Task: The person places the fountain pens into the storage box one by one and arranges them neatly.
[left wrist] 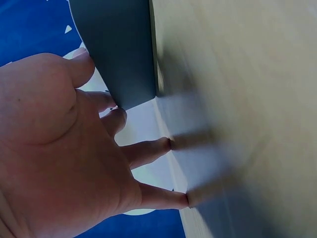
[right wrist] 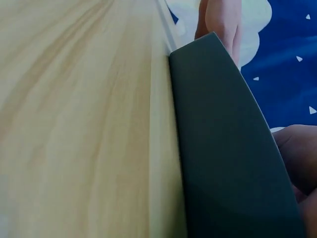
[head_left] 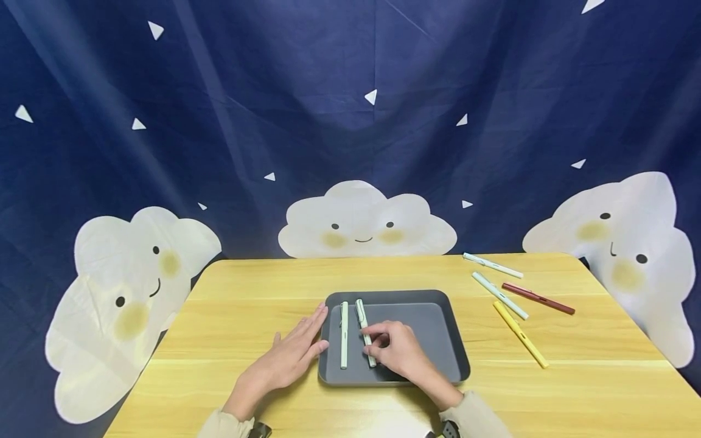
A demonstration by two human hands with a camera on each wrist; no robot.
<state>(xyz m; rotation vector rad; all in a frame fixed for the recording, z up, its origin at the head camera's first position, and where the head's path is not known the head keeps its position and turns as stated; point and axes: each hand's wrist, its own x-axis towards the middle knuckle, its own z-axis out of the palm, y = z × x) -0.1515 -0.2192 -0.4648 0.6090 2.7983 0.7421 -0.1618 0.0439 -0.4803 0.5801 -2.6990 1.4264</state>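
A dark grey tray (head_left: 416,331) lies on the wooden table. Two pale mint pens are inside it at the left: one pen (head_left: 344,334) lies straight, front to back, and the other pen (head_left: 362,313) is slightly slanted beside it. My right hand (head_left: 398,348) reaches over the tray's front and pinches the slanted pen near its lower half between thumb and index finger. With fingers straight, my left hand (head_left: 290,356) touches the tray's left side. In the left wrist view its thumb and fingertips are by the tray wall (left wrist: 121,49). The right wrist view hides the pens behind the tray wall (right wrist: 223,139).
On the table right of the tray lie a yellow pen (head_left: 520,334), a dark red pen (head_left: 539,298), a pale blue pen (head_left: 500,295) and another pale pen (head_left: 493,265) near the back edge. A dark blue curtain (head_left: 328,121) with clouds hangs behind the table (head_left: 246,292).
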